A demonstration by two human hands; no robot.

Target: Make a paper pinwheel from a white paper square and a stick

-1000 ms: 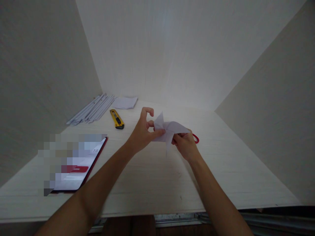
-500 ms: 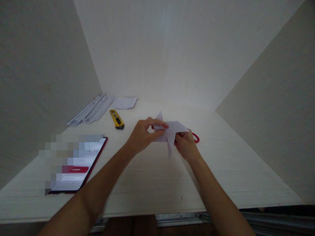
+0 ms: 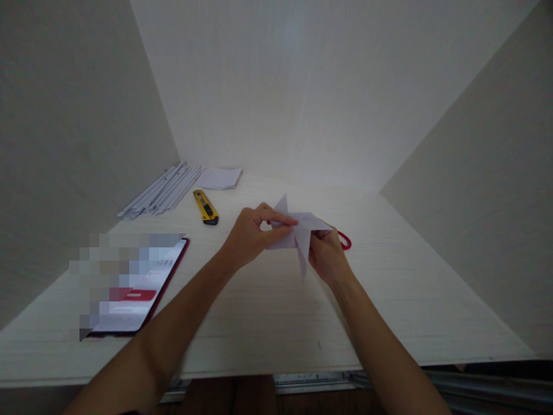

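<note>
A folded white paper pinwheel (image 3: 305,223) with pointed blades is held above the middle of the table. My left hand (image 3: 254,235) pinches it near its centre, with the index finger and thumb lying on the paper. From the right, my right hand (image 3: 327,252) grips its right side, the fingers partly hidden behind and under a blade. Just beyond the right hand shows a red loop (image 3: 345,240), seemingly a scissors handle; the rest of it is hidden.
A yellow box cutter (image 3: 205,207) lies left of my hands. Behind it are several thin white paper sticks (image 3: 164,190) and a stack of white paper (image 3: 220,178). A phone (image 3: 142,294), partly pixelated, rests at the left. Walls enclose the table (image 3: 259,328) at the back and sides.
The lower blade of the pinwheel has shifted slightly to the right. Both hands keep nearly the same place and hold.
</note>
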